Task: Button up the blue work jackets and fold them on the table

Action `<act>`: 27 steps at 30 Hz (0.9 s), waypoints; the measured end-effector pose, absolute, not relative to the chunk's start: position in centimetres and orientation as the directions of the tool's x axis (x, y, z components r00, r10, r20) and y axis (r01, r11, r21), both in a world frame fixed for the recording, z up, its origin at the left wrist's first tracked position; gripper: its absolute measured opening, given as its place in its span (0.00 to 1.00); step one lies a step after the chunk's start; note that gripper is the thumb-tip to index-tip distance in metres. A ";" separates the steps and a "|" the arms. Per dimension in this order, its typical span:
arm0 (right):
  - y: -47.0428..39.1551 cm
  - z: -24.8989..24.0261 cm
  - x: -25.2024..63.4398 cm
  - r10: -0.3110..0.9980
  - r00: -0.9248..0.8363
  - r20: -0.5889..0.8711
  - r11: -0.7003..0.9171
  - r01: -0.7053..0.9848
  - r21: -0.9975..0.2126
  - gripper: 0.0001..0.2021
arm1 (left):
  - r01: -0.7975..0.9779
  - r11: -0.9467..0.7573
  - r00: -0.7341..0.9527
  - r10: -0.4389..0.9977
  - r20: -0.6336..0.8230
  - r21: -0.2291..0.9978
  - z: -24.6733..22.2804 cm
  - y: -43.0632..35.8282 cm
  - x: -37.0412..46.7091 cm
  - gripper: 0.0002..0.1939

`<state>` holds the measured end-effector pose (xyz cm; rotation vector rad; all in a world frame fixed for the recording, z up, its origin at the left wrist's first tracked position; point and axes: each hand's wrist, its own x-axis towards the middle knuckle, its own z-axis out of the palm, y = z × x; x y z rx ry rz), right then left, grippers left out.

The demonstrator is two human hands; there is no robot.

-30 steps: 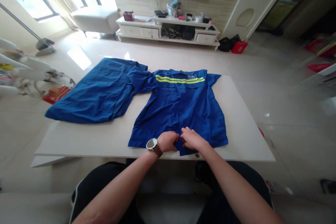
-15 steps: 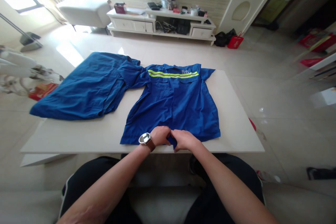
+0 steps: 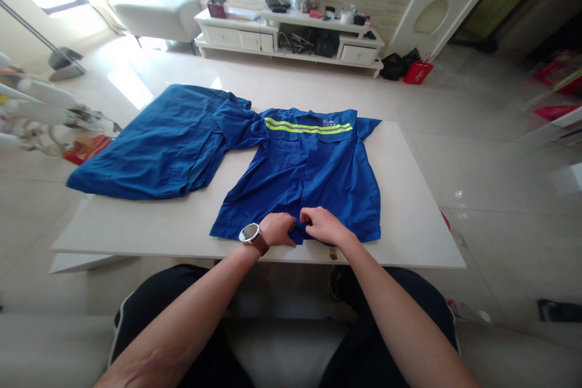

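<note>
A blue work jacket [image 3: 336,176] lies front up on the white table [image 3: 409,212], a yellow-and-grey reflective stripe across its chest. At the middle of the bottom hem, my left hand [image 3: 278,229], with a watch [image 3: 250,233] on its wrist, is closed on the cloth. Just to the right, my right hand [image 3: 322,225] has curled fingers over the lower front; what lies between its fingertips is hidden. A small gap separates the two hands. One sleeve runs left to a second blue garment [image 3: 159,145], which is spread over the table's left side and overlaps the sleeve area.
A small brownish-yellow item [image 3: 333,253] lies at the table's front edge. Beyond the table stand a white TV cabinet [image 3: 227,36] with many items and a pale grey bench seat [image 3: 157,15]. A red bag [image 3: 417,71] rests on the floor at the back right.
My hands, which met at the hem, have moved slightly apart, the right one up and to the right. The lifted bit of hem between them lies lower. The view has shifted a little.
</note>
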<state>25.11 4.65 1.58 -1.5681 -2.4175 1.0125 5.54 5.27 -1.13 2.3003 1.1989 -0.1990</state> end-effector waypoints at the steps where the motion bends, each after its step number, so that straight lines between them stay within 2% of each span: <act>1: 4.9 1.7 25.3 0.885 -0.415 -0.214 0.216 0.770 -0.600 0.12 | 0.793 -0.464 0.596 0.724 -0.346 0.395 -1.3 5.2 5.5 0.18; 5: 5.4 2.2 25.3 0.992 -0.053 0.113 0.120 0.663 -0.739 0.08 | 0.778 -0.471 0.607 0.733 -0.305 0.416 -1.7 5.1 5.7 0.13; 8: 5.3 3.1 25.1 0.894 0.250 0.372 0.169 0.581 -0.796 0.06 | 0.761 -0.486 0.629 0.715 -0.305 0.430 -1.5 4.9 6.0 0.11; 9: 5.2 3.4 25.1 0.846 0.310 0.434 0.198 0.573 -0.795 0.06 | 0.753 -0.490 0.638 0.709 -0.302 0.439 -1.5 4.9 6.2 0.12; 11: 5.0 3.7 25.0 0.813 0.319 0.486 0.249 0.565 -0.787 0.06 | 0.738 -0.498 0.654 0.694 -0.301 0.455 -1.4 4.7 6.5 0.15; 13: 4.9 3.7 24.8 0.867 0.221 0.447 0.268 0.549 -0.792 0.06 | 0.727 -0.504 0.668 0.676 -0.311 0.467 -1.6 4.5 6.7 0.18; 16: 4.7 3.0 24.3 0.952 -0.004 0.305 0.259 0.539 -0.801 0.05 | 0.722 -0.500 0.674 0.665 -0.323 0.478 -2.2 4.4 6.8 0.18; 20: 4.4 2.0 23.8 0.963 -0.221 0.156 0.258 0.580 -0.772 0.07 | 0.729 -0.486 0.664 0.673 -0.327 0.482 -3.1 4.5 6.7 0.14; 23: 4.3 1.7 23.7 0.959 -0.253 0.131 0.261 0.597 -0.758 0.09 | 0.735 -0.481 0.662 0.663 -0.350 0.478 -3.3 4.5 6.7 0.11; 27: 4.4 1.7 23.9 0.969 -0.200 0.146 0.240 0.603 -0.761 0.08 | 0.726 -0.461 0.658 0.681 -0.321 0.510 -3.2 4.3 6.9 0.06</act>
